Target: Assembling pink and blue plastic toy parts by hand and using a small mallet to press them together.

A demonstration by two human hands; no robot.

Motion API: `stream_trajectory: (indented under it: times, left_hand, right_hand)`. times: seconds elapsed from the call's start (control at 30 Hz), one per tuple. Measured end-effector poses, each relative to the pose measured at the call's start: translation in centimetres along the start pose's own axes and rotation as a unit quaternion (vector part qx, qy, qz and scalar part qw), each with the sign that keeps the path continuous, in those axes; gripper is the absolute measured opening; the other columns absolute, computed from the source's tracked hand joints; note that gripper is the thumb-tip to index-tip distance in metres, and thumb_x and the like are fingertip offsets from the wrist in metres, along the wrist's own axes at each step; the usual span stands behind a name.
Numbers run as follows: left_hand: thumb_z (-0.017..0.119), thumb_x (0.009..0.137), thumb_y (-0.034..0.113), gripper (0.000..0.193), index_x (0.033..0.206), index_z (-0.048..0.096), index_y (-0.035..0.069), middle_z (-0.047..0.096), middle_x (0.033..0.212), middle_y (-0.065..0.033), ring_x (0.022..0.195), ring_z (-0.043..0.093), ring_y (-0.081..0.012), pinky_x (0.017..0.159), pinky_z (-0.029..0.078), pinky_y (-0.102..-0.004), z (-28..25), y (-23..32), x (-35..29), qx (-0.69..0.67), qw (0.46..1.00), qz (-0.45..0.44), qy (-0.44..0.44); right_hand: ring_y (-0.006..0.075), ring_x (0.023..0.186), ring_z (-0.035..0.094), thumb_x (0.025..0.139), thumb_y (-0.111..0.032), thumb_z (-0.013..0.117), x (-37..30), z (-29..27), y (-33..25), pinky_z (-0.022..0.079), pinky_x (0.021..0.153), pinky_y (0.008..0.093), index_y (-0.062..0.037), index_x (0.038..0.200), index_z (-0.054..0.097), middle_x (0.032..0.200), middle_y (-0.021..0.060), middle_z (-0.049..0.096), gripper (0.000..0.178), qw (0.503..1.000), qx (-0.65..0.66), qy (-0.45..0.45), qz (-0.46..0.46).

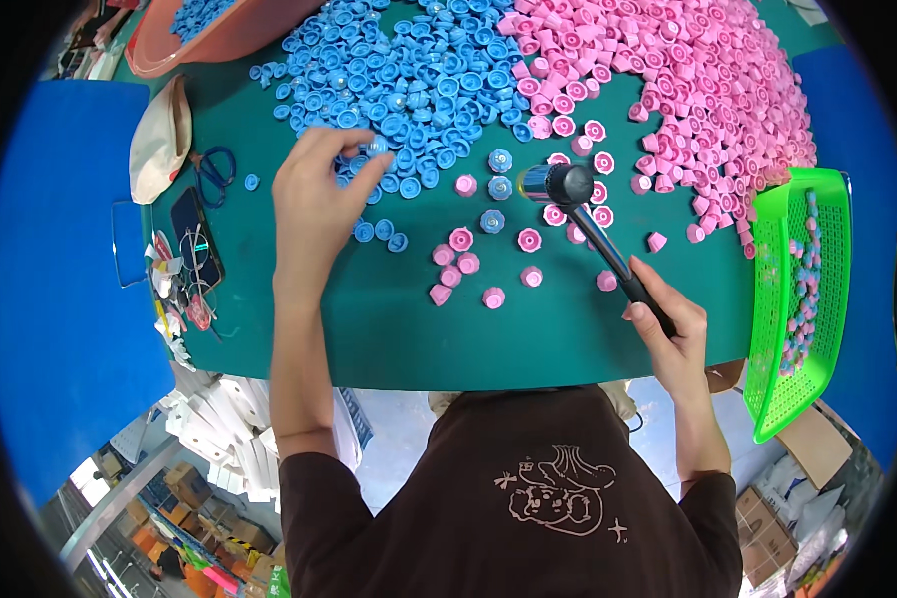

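Note:
Between the thumb and forefinger of my left hand is a small round blue cap with a clear shiny top, at the near edge of a pile of blue caps. The fingers of my right hand are wrapped round the black grip of a hammer. Its head hangs over the table's middle, above some pink pieces. To the left of the head, three blue caps with clear tops stand in a column. Loose pink cup-shaped pieces lie nearer me, some upright and others tipped.
A large heap of pink pieces covers the far right of the green table. At the right edge stands a green basket holding pink-and-blue pieces. On the left are scissors, a phone, a cloth pouch and an orange basin.

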State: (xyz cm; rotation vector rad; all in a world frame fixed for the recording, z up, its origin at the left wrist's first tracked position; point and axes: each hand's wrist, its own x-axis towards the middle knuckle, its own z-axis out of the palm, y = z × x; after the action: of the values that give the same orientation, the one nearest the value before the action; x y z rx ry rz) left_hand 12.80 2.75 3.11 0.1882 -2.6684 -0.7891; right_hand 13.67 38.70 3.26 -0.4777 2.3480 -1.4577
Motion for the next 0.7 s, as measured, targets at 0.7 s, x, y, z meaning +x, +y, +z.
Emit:
stream_trajectory:
  times: [0.7]
  left_hand:
    - [0.081,0.068,0.004,0.032,0.098,0.070,0.005,0.062,0.085,-0.0043,0.076,0.062,-0.0139,0.064,0.048,-0.0248,3.5,4.1,-7.3,-0.120,0.984,-0.092,-0.089]
  right_hand:
    - [0.0147,0.059,0.046,0.088,-0.008,0.065,0.2,1.5,-1.7,0.038,0.056,0.0283,-0.0029,0.127,0.060,0.066,0.0054,0.050,0.040,0.995,-0.058,-0.082,-0.021]
